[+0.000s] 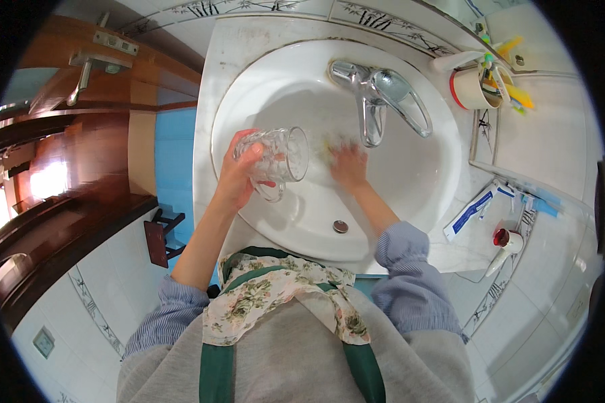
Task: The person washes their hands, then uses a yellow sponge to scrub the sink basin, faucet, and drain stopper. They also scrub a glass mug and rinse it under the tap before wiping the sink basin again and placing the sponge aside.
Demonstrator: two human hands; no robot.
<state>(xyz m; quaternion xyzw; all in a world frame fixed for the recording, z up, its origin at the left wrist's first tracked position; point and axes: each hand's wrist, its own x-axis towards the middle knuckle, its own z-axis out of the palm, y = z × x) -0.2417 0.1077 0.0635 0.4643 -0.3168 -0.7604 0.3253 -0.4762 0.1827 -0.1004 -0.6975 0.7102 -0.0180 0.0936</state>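
Observation:
A clear glass mug [277,156] lies tilted on its side in my left hand [239,171], its rim facing right and its handle pointing down. My left hand wraps around its base end over the left part of the white washbasin [418,196]. Near the basin's middle, left of the spout, is my right hand [350,163], blurred by motion. Something small and yellowish-green shows at its fingertips, too blurred to name, and whether the fingers grip it cannot be told. The chrome mixer tap [373,101] stands at the basin's back, its lever pointing right.
A cup [476,89] with toothbrushes lies tilted at the back right. On the right of the counter are a toothpaste box [476,209] and a small white item with a red inside [508,240]. A round metal plug [340,226] is at the basin's near side. A wooden door stands left.

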